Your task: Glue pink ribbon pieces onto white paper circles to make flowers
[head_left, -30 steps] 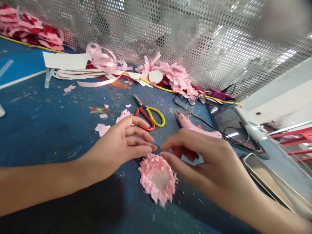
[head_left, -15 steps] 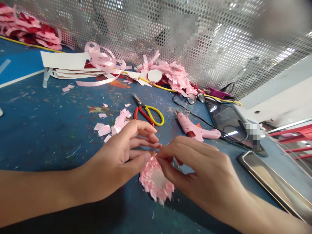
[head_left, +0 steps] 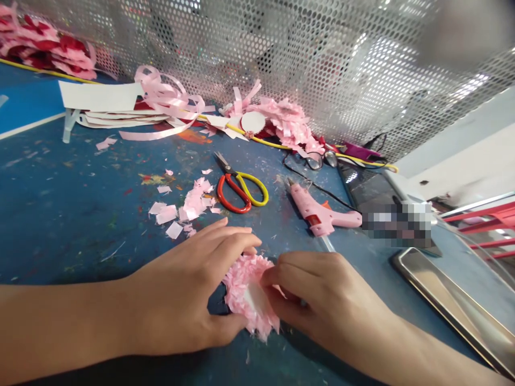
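Note:
A round pink fringed paper flower with a white middle lies on the blue table near the front. My left hand cups its left side, thumb under the lower edge and fingers over the top. My right hand pinches the flower's right side, with the fingertips at the white middle. Both hands hold the flower between them.
Behind the hands lie red and yellow scissors, a pink glue gun and pink paper scraps. Ribbon and white card strips and more pink flowers sit along the perforated metal screen. A metal tray lies at right.
Both hands have come down and closed around the flower: a second ago their fingertips met just above it, now they grip it from both sides. The view has shifted slightly.

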The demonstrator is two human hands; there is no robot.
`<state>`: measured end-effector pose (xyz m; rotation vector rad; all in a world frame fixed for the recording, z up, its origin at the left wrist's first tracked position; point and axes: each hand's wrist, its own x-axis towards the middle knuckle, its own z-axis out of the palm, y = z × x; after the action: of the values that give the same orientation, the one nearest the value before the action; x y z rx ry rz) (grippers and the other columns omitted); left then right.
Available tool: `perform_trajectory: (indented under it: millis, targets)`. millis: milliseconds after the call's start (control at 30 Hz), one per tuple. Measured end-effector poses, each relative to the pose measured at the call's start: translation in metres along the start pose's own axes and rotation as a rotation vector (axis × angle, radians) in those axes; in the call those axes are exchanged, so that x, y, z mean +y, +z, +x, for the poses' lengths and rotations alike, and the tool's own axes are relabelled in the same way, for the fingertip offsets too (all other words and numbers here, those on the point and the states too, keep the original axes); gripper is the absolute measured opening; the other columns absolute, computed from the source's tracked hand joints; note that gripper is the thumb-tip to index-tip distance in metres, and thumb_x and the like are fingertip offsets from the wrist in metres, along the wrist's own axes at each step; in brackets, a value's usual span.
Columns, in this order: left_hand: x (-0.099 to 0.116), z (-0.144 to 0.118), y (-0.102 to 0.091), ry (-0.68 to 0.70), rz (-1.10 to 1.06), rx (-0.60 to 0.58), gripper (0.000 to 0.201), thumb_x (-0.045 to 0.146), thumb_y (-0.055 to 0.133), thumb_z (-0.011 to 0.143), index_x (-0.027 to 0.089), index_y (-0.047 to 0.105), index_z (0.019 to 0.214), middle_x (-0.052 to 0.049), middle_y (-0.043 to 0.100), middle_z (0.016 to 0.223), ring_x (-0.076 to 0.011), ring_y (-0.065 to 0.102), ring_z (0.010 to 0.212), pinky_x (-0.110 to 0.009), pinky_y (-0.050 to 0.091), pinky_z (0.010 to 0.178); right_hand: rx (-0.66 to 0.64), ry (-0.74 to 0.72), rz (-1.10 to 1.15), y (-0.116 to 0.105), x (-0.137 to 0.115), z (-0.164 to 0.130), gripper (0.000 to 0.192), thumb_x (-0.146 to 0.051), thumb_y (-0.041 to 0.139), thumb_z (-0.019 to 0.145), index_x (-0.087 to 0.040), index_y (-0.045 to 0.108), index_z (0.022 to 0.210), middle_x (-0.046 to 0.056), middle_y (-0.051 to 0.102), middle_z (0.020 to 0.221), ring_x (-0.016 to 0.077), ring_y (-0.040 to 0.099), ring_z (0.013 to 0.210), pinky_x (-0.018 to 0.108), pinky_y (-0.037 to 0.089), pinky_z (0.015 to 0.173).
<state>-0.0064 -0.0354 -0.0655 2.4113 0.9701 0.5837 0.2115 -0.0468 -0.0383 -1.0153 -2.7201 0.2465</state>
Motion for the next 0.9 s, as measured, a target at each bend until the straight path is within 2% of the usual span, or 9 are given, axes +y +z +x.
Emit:
perform_trajectory:
  millis: [267,467,567,633,667,733,800,833,900]
  targets:
    - [0.001,0.003,-0.003,0.024,-0.016,-0.019,0.063,0.023,0.062,0.071,0.025,0.036,0.128,-0.002,0.051,0.135,-0.0198,0.043,0.13,-0.033,0.032,0.113,0.002,0.081,-0.005,-0.002,0.002,0.006,0.019,-0.013,0.048,0.087,-0.017,0.056,0.071,-0.003,0.05,0.06,0.009,0.04,0.052,0.024,0.027,0.051]
    - [0.002,0.005,-0.004,0.007,-0.023,-0.05,0.059,0.025,0.062,0.072,0.025,0.038,0.126,-0.002,0.054,0.132,-0.0203,0.045,0.128,-0.034,0.033,0.112,-0.099,0.386,0.096,-0.011,-0.007,0.025,0.016,-0.003,0.059,0.063,-0.018,0.06,0.067,-0.004,0.055,0.061,0.0073,0.045,0.052,0.02,0.029,0.048]
    - [0.003,0.003,-0.005,0.003,-0.019,-0.053,0.058,0.027,0.061,0.073,0.024,0.039,0.127,-0.004,0.053,0.133,-0.022,0.043,0.13,-0.036,0.035,0.111,-0.053,0.427,0.295,-0.031,-0.003,0.024,0.009,-0.012,0.062,0.069,-0.02,0.057,0.069,-0.006,0.051,0.058,0.0067,0.043,0.05,0.018,0.032,0.045]
    - [0.002,0.0,-0.004,-0.005,-0.013,-0.043,0.063,0.026,0.06,0.072,0.024,0.037,0.13,-0.005,0.049,0.138,-0.0231,0.039,0.134,-0.038,0.034,0.112,0.066,0.461,0.392,-0.048,0.011,0.014,0.013,-0.031,0.062,0.077,-0.021,0.057,0.07,-0.006,0.049,0.055,0.0074,0.042,0.047,0.019,0.033,0.042]
    - [0.002,-0.002,-0.004,0.0,-0.01,-0.044,0.066,0.026,0.06,0.071,0.024,0.035,0.133,-0.005,0.046,0.142,-0.0236,0.037,0.136,-0.039,0.033,0.112,0.165,0.497,0.343,-0.056,0.022,0.007,0.018,-0.038,0.06,0.079,-0.021,0.058,0.072,-0.005,0.05,0.055,0.0084,0.042,0.047,0.02,0.033,0.04]
    - [0.001,-0.003,-0.005,0.037,-0.011,-0.06,0.074,0.023,0.058,0.071,0.024,0.03,0.139,-0.006,0.039,0.148,-0.0244,0.032,0.139,-0.041,0.031,0.114,0.297,0.5,0.034,-0.065,0.047,-0.008,0.015,-0.035,0.058,0.081,-0.021,0.06,0.078,-0.002,0.054,0.06,0.0106,0.045,0.05,0.023,0.036,0.043]
    - [0.001,-0.003,-0.005,0.083,-0.029,-0.08,0.077,0.02,0.056,0.072,0.024,0.026,0.142,-0.005,0.037,0.15,-0.025,0.031,0.139,-0.041,0.03,0.114,0.172,0.387,-0.308,-0.064,0.071,-0.02,0.017,-0.023,0.054,0.082,-0.017,0.062,0.095,0.008,0.064,0.091,0.0184,0.06,0.077,0.033,0.049,0.067]
    - [0.001,-0.002,-0.005,0.093,-0.037,-0.085,0.075,0.02,0.057,0.073,0.024,0.027,0.141,-0.006,0.039,0.148,-0.0255,0.033,0.138,-0.041,0.031,0.114,0.119,0.363,-0.328,-0.06,0.081,-0.025,0.025,-0.016,0.049,0.083,-0.015,0.061,0.105,0.012,0.064,0.105,0.0226,0.06,0.095,0.038,0.049,0.08]
    - [0.002,0.0,-0.006,0.08,-0.025,-0.084,0.071,0.029,0.063,0.073,0.022,0.033,0.138,-0.009,0.047,0.141,-0.0283,0.04,0.133,-0.042,0.033,0.112,0.014,0.314,-0.336,-0.049,0.095,-0.029,0.04,-0.005,0.043,0.081,-0.012,0.056,0.118,0.015,0.06,0.12,0.0246,0.055,0.112,0.039,0.045,0.092]
